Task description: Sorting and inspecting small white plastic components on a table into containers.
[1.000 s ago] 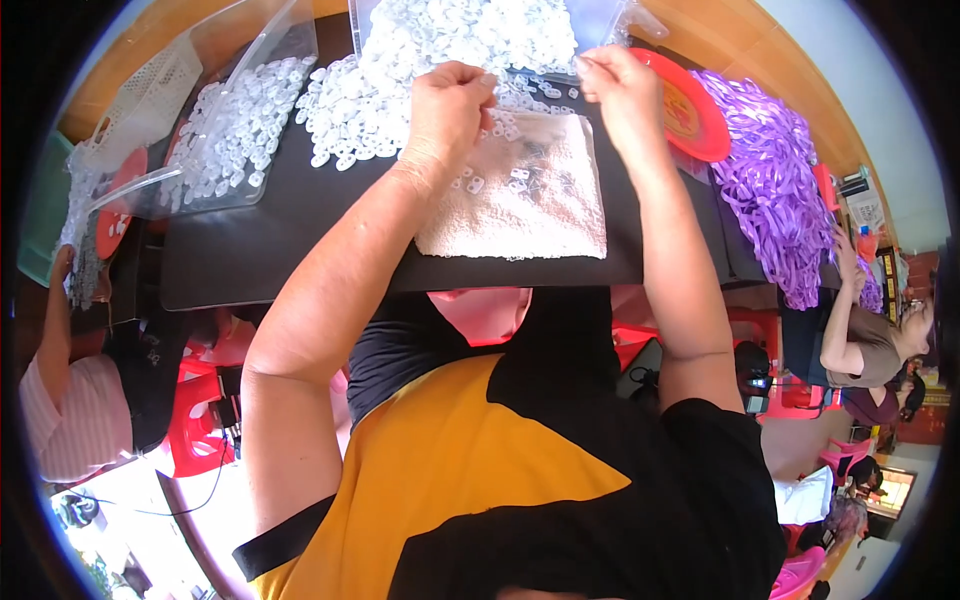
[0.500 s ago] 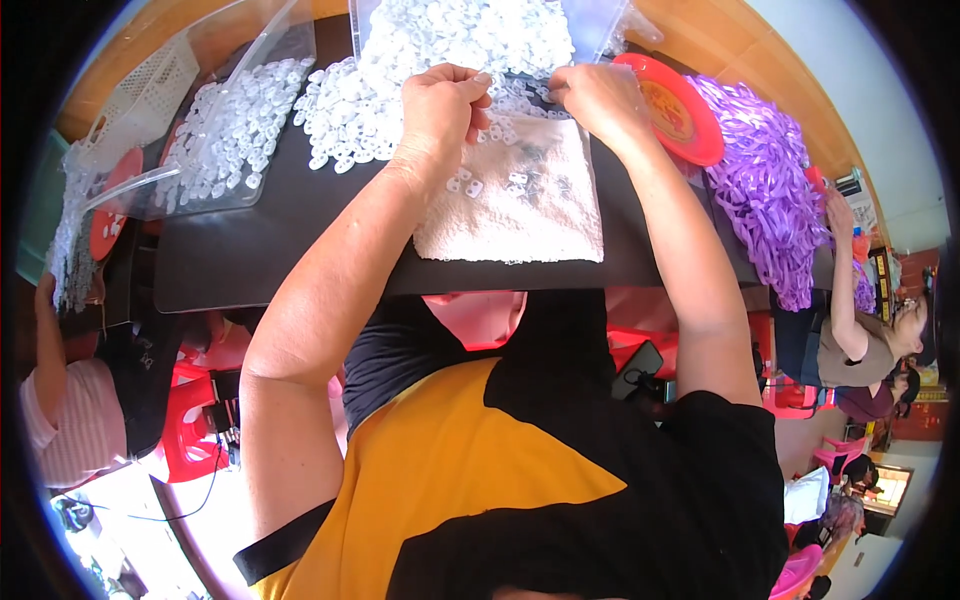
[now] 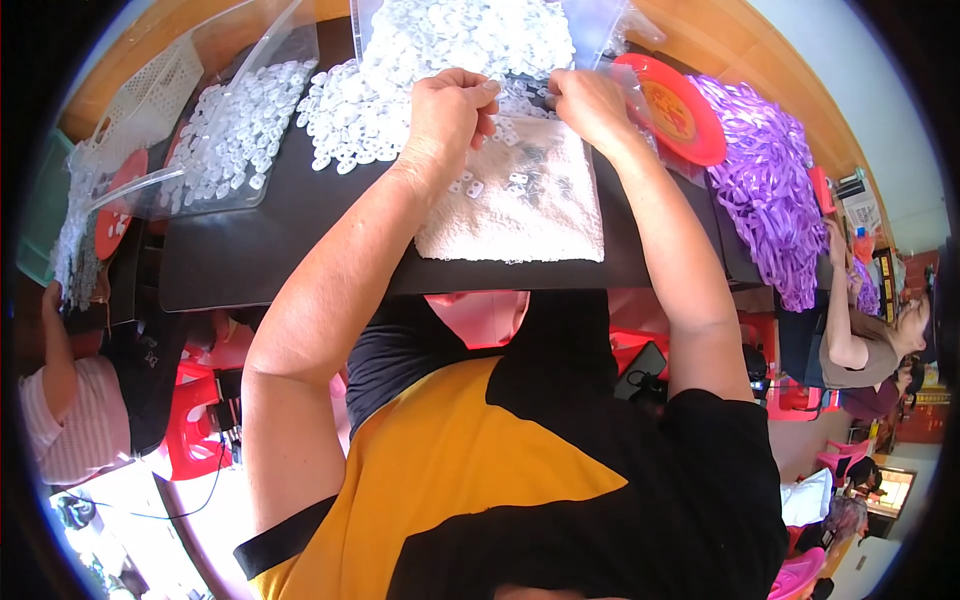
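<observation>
My left hand [image 3: 450,112] is above the far left part of a cream towel [image 3: 510,225], thumb and fingers pinched together. Whatever is between its fingertips is too small to make out. My right hand [image 3: 590,103] is also closed, fingertips curled down near the towel's far right corner, beside small white pieces; what it holds is hidden. A few white plastic pieces with holes [image 3: 475,188] and some small clear or metallic bits [image 3: 535,165] lie on the towel. Just beyond my hands, a heap of white pieces [image 3: 350,120] spreads on the dark table [image 3: 240,265].
Behind the heap stands a clear tub [image 3: 590,35] full of white pieces. Another clear bin [image 3: 215,200] is at left. On the right are a red plate [image 3: 690,135] and a pile of purple straps [image 3: 760,190]. Other people sit on both sides.
My left hand has shifted slightly right and nearer to me. My right hand has drawn slightly left, toward it. At right, another person's hand has moved a little lower in view.
</observation>
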Available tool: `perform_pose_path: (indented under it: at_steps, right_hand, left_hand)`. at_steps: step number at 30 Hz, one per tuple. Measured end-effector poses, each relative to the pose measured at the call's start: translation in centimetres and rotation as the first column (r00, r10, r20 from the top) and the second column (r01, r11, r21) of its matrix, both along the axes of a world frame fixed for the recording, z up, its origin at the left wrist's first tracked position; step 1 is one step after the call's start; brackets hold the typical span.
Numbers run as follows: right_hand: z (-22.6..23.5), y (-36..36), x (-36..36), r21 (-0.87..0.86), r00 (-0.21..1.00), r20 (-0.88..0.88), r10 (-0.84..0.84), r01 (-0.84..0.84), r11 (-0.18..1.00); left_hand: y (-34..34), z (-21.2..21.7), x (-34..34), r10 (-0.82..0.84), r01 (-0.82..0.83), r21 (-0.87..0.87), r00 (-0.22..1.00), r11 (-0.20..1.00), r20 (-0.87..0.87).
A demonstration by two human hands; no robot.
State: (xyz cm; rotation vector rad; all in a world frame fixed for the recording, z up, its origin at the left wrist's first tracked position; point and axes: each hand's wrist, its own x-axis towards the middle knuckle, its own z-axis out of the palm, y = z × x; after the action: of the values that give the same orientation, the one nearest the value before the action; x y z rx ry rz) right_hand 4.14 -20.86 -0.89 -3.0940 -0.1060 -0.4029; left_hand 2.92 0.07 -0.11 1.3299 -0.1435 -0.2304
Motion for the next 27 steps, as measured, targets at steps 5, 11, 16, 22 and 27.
perform_pose_path:
  at_steps: [5, 11, 16, 22, 27]
  right_hand:
    - [3.6, 2.2, -3.1, 0.413, 0.999, 0.035, -0.028, 0.011, 0.911]
    - [3.7, 3.3, -4.9, 0.940, 0.989, 0.026, 0.144, -0.073, 0.333]
    - [2.9, 3.8, -5.5, 0.975, 0.993, 0.043, 0.108, -0.065, 0.211]
    - [2.2, 3.7, -5.8, 0.985, 0.992, 0.042, 0.122, -0.062, 0.164]
    - [2.2, 3.8, -5.9, 0.985, 0.990, 0.065, 0.128, -0.085, 0.153]
  left_hand:
    - [-0.1, -0.5, -0.1, -0.042, 0.040, 0.036, 0.998, 0.999, 0.053]
    - [-0.6, -0.3, -0.9, -0.063, 0.059, 0.069, 0.996, 0.996, 0.061]
    - [-0.7, -0.2, -1.2, -0.076, 0.068, 0.119, 0.995, 0.991, 0.067]
    - [-0.9, -0.2, -1.6, -0.048, 0.035, 0.120, 0.992, 0.992, 0.112]
    - [-0.9, 0.1, -2.0, -0.053, 0.037, 0.157, 0.993, 0.987, 0.102]
